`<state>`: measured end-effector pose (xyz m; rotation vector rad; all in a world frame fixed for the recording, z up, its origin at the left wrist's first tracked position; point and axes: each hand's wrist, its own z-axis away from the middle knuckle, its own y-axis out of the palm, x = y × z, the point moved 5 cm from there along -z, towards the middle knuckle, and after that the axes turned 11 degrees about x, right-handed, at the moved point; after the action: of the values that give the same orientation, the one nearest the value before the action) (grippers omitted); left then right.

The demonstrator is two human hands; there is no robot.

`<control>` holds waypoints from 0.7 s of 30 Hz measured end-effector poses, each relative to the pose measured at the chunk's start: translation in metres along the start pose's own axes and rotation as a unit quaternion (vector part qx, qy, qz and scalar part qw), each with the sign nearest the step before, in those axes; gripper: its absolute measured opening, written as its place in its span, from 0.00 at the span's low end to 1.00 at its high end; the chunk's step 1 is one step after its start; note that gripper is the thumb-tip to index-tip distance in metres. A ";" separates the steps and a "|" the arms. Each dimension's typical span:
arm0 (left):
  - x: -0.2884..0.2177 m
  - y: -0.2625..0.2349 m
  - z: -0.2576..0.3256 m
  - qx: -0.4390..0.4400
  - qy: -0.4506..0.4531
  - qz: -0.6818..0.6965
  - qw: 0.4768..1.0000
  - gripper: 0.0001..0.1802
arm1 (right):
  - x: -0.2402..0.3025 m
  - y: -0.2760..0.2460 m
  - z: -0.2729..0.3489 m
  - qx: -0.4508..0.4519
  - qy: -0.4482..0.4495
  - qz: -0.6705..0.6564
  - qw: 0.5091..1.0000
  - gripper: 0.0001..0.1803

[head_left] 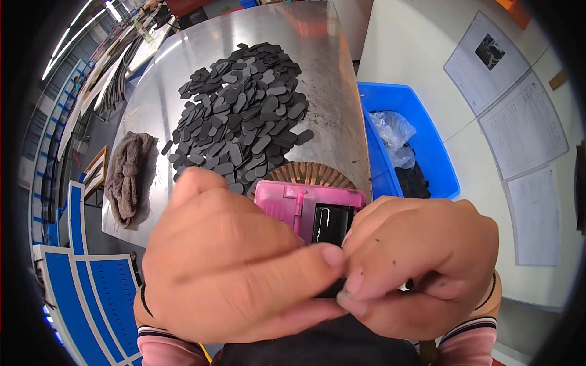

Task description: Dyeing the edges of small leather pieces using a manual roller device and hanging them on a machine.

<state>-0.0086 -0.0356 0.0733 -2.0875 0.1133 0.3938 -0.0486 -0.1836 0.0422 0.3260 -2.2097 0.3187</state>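
Close to me, my left hand (229, 262) and my right hand (427, 262) meet with their fingertips together. Thumb and fingers are pinched on each side, and a bit of something dark shows between them, mostly hidden. Just beyond the fingers is a pink plastic case (274, 198), partly covered by both hands. Inside its frame lies a glossy black piece (323, 222) with a bright reflection. Behind the case fans out a brown ribbed disc (314, 174). Farther off, a large heap of flat dark-grey oval pieces (244, 116) spreads over the metal table.
The metal table (332, 131) carries a crumpled brown cloth (128, 177) at its left edge. Right of the table stands a blue bin (436, 152) with clear plastic bags and black material. Papers (522, 128) hang on the right wall; a blue-and-white rack (113, 287) is at left.
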 end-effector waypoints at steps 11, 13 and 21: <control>0.018 0.005 0.012 0.022 0.020 0.061 0.998 0.22 | -0.003 -0.009 0.016 -0.101 0.067 -0.096 0.988 0.14; 0.026 0.011 0.011 -0.015 -0.043 0.216 0.975 0.19 | -0.005 -0.012 0.016 -0.037 0.061 -0.034 0.997 0.14; 0.031 0.029 0.007 -0.049 -0.134 0.413 0.899 0.16 | 0.004 -0.006 0.002 0.082 0.123 0.212 0.966 0.11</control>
<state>0.0118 -0.0425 0.0360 -1.9685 0.8442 1.2107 -0.0503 -0.1906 0.0452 -0.1018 -1.9952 0.7376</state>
